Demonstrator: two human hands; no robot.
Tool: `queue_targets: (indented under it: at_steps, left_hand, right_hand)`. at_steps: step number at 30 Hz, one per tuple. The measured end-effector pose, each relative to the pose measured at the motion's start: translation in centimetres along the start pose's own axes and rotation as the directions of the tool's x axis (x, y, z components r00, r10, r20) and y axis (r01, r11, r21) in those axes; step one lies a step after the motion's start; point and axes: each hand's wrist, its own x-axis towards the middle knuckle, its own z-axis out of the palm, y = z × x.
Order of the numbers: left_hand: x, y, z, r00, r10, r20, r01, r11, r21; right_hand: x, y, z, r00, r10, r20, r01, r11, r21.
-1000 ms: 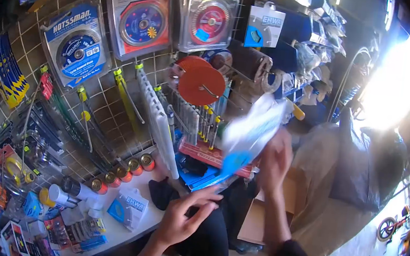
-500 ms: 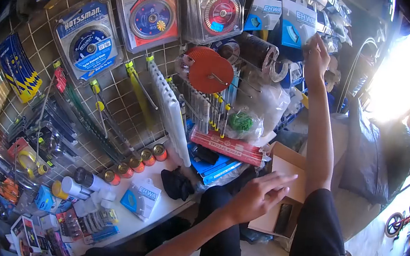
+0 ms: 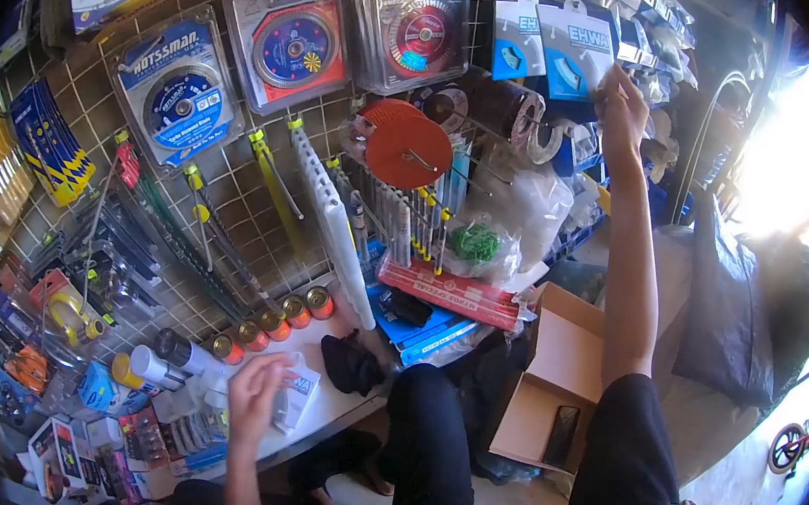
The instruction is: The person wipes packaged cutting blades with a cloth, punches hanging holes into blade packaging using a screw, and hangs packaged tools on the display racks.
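Observation:
At the upper right of the head view, my right hand (image 3: 623, 108) is raised to the rack, its fingers closed at the lower right edge of a hanging blue-and-white EHWA packet (image 3: 572, 48). A second EHWA packet (image 3: 519, 43) hangs just left of it. Low on the left, my left hand (image 3: 257, 385) is over the white shelf with fingers stretched out. It partly covers another EHWA packet (image 3: 298, 401) lying there; whether it touches that packet is unclear.
An open cardboard box (image 3: 555, 367) holding a dark phone-like object (image 3: 561, 435) sits between my arms. Several orange tins (image 3: 295, 312) and spray cans (image 3: 182, 352) line the shelf (image 3: 333, 413). Packaged cutting discs (image 3: 298, 44) and rods hang from the wire grid. Red boxes (image 3: 449, 295) lie mid-view.
My left hand has moved from above the cardboard box leftward to the packet on the shelf. My right hand stays at the hanging packet. The view has shifted slightly.

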Motion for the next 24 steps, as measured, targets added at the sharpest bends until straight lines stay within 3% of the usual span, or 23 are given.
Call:
queue_targets:
  at_steps: [2,4,5,6,7,8,10,11,12,14,15,16,17,18,19,21,22,23,24]
  left_hand:
    - [-0.6,-3.0,-3.1,0.995,-0.029,-0.096,0.040,0.992,0.116]
    - [-0.7,-6.5,-4.8,0.996,0.004,-0.090,0.029,0.932,0.362]
    - [-0.7,-8.7,-5.2,0.996,0.002,-0.093,0.033,0.931,0.365]
    - [-0.6,-11.0,-5.6,0.996,0.088,0.012,-0.074,0.745,0.663]
    - [-0.6,-12.2,-5.8,0.981,0.133,0.141,-0.187,0.462,0.867]
    - [-0.5,-12.2,-5.3,0.981,0.132,0.140,-0.186,0.463,0.867]
    - [0.0,-11.8,-3.5,0.984,-0.175,-0.016,0.063,0.268,0.961]
    - [0.5,-12.2,-3.7,0.988,-0.154,-0.013,0.071,0.377,0.923]
    - [0.4,-12.6,-4.0,0.988,-0.155,-0.024,0.082,0.380,0.921]
    - [0.9,-12.6,-4.2,0.976,-0.217,-0.030,0.118,0.406,0.906]
    - [0.5,-13.0,-4.3,0.981,-0.194,-0.010,0.091,0.413,0.906]
    - [0.2,-14.2,-4.7,0.985,-0.166,0.045,0.032,0.434,0.900]
    - [-0.2,-14.0,-4.3,0.989,-0.140,0.039,0.021,0.405,0.914]
    - [-0.6,-14.0,-3.9,0.992,-0.124,-0.007,0.055,0.387,0.921]
    - [-0.7,-14.4,-4.0,0.993,-0.115,-0.015,0.060,0.398,0.916]
    - [-0.5,-13.6,-3.7,0.978,-0.149,-0.144,0.194,0.416,0.888]
    - [-0.2,-12.3,-3.5,0.956,-0.204,-0.210,0.286,0.499,0.818]
    - [-0.2,-12.8,-3.7,0.966,-0.119,-0.228,0.256,0.522,0.814]
    - [-0.8,-12.5,-3.4,0.962,-0.135,-0.236,0.272,0.521,0.809]
  right_hand:
    - [0.2,0.0,0.6,1.000,0.014,0.016,-0.014,0.999,0.030]
    - [0.8,0.2,1.7,0.995,0.081,0.059,-0.080,0.996,-0.029]
    - [1.0,0.0,2.5,0.994,0.083,0.068,-0.080,0.996,-0.035]
    - [1.5,0.2,3.4,0.994,0.085,0.068,-0.083,0.996,-0.032]
    - [2.3,0.7,4.4,0.991,0.085,0.106,-0.078,0.995,-0.065]
    - [3.2,1.4,5.2,0.986,0.086,0.144,-0.072,0.992,-0.101]
    - [5.6,3.8,6.9,0.972,0.137,0.193,-0.121,0.988,-0.092]
    - [5.6,3.6,7.7,0.952,0.191,0.241,-0.175,0.981,-0.085]
    - [5.6,3.3,8.1,0.949,0.189,0.253,-0.173,0.981,-0.082]
    - [5.3,2.8,8.9,0.960,0.183,0.212,-0.112,0.944,-0.310]
    - [6.5,4.7,8.5,0.960,0.035,0.279,0.066,0.936,-0.346]
    - [7.8,6.3,7.4,0.947,-0.166,0.276,0.315,0.661,-0.681]
    - [4.6,5.0,6.8,0.955,-0.171,0.241,0.260,0.874,-0.410]
    - [1.3,3.6,6.2,0.963,-0.176,0.205,0.196,0.977,-0.082]
    - [-3.4,1.2,6.2,0.964,-0.179,0.198,0.161,0.982,0.101]
    - [-15.9,-5.0,6.5,0.985,-0.121,0.126,0.108,0.988,0.108]
    - [-20.6,-4.4,5.5,0.985,-0.065,0.161,0.065,0.998,0.006]
    - [-26.4,-5.1,5.4,0.968,-0.008,0.252,0.014,1.000,-0.026]
    - [-31.3,-4.0,4.1,0.903,0.174,0.392,-0.090,0.971,-0.222]
